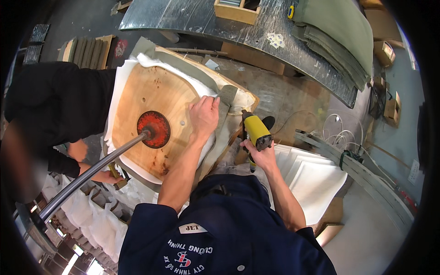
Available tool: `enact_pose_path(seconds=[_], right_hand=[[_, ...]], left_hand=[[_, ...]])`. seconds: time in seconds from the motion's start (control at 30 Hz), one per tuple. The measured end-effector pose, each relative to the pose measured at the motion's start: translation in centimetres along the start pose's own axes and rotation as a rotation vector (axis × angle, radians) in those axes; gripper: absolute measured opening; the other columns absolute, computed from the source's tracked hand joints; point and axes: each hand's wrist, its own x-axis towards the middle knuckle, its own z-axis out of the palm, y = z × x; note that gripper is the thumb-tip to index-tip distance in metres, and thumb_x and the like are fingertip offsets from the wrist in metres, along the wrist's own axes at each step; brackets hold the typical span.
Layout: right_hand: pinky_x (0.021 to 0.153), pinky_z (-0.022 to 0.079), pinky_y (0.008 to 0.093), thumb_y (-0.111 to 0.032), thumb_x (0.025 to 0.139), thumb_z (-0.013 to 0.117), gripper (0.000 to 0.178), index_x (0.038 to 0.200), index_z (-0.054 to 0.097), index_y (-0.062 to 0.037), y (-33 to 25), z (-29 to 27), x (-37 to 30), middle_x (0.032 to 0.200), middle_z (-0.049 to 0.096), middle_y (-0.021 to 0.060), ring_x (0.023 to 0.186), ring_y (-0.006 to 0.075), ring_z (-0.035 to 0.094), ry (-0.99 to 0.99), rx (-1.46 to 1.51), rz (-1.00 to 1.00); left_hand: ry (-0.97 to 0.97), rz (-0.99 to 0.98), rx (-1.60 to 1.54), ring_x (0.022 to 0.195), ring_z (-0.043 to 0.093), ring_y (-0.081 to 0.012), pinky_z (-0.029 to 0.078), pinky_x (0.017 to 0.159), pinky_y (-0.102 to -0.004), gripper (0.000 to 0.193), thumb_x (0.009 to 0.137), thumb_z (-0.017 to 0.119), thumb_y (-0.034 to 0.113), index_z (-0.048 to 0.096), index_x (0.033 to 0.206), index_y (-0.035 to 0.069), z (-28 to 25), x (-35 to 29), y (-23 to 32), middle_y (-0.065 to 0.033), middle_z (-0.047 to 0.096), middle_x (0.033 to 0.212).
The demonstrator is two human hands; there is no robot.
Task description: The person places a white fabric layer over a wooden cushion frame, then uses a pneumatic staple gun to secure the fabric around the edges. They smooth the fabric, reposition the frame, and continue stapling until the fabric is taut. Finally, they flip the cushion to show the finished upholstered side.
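A wooden seat panel [169, 96] with white padding [120, 91] and grey-green fabric [182, 65] around its edges lies before me. My left hand [204, 117] is closed on a fold of the fabric near the panel's right edge. My right hand [262, 155] grips a yellow staple gun [257, 128], its nose close to the fabric-covered far right corner. A red round pad [154, 130] on a metal rod [98, 172] rests against the wood.
At my left a co-worker in black [59, 101] holds a yellowish tool [120, 183] at the panel's near edge. Beyond is a worn table [183, 18] with stacked green fabric [339, 36]. White sheets [316, 176] lie at my right, near a metal bar [362, 169] and loose hoses [341, 137].
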Motion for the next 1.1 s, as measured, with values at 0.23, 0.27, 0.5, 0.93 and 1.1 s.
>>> enact_pose_path(seconds=[0.23,0.27,0.5,0.93,1.1], right_hand=[[0.063,0.055,0.031,0.008,0.084,0.062,0.043,0.127,0.059,0.002,-4.2,1.6,2.4,0.111,0.07,0.0089,0.066,0.0156,0.066,-0.085,0.058,0.181],[0.063,0.055,0.0309,0.008,0.084,0.062,0.043,0.127,0.059,0.0021,-4.5,1.8,2.8,0.111,0.07,0.0088,0.066,0.0155,0.066,-0.088,0.043,0.201],[0.062,0.055,0.0308,0.006,0.082,0.061,0.041,0.123,0.06,0.0029,-6.4,3.2,4.7,0.109,0.07,0.0088,0.065,0.0149,0.065,-0.115,-0.032,0.296],[0.055,0.054,0.0298,0.003,0.082,0.06,0.037,0.119,0.062,0.0046,-7.7,4.4,6.2,0.101,0.071,0.009,0.06,0.0138,0.063,-0.104,-0.148,0.36],[0.055,0.053,0.0304,-0.004,0.083,0.064,0.021,0.102,0.066,0.0044,-8.6,5.4,6.6,0.085,0.071,0.0078,0.057,0.015,0.066,-0.064,-0.187,0.374]], left_hand=[[0.034,-0.1,-0.035,0.077,0.055,-0.0309,0.034,0.072,-0.0435,0.032,0.098,0.061,0.027,0.058,0.073,0.008,-0.3,0.1,-0.9,-0.0075,0.058,0.074],[0.059,-0.11,-0.067,0.076,0.054,-0.0318,0.035,0.071,-0.0437,0.034,0.098,0.061,0.027,0.055,0.071,0.007,-0.3,-0.1,-1.0,-0.0087,0.056,0.072],[0.056,-0.206,-0.123,0.073,0.052,-0.0316,0.035,0.072,-0.0443,0.037,0.098,0.061,0.027,0.052,0.068,0.007,0.1,-0.9,-1.5,-0.0085,0.054,0.069],[0.03,-0.263,-0.083,0.076,0.052,-0.0313,0.033,0.069,-0.0446,0.035,0.095,0.065,0.027,0.053,0.068,0.008,-0.3,0.3,-1.4,-0.0075,0.055,0.069],[0.034,-0.225,-0.047,0.078,0.053,-0.029,0.034,0.071,-0.0429,0.03,0.095,0.065,0.028,0.058,0.071,0.01,0.0,0.9,-1.8,-0.0052,0.058,0.072]])
